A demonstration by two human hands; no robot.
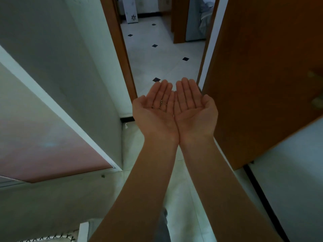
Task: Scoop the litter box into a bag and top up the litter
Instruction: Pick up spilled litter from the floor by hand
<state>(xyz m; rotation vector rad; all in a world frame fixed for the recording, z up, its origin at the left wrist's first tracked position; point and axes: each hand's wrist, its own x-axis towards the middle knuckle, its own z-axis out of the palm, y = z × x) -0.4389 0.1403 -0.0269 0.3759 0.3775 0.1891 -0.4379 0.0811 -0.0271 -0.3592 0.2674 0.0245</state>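
We hold left hand (155,109) and right hand (194,107) palms up, edges touching, fingers spread flat, holding nothing, probably a start pose. Litter box, bag not in view; doorway (162,55) ahead.

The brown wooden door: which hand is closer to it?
Right. The right hand sits beside the door edge; the left hand is on its far side, nearer the white wall.
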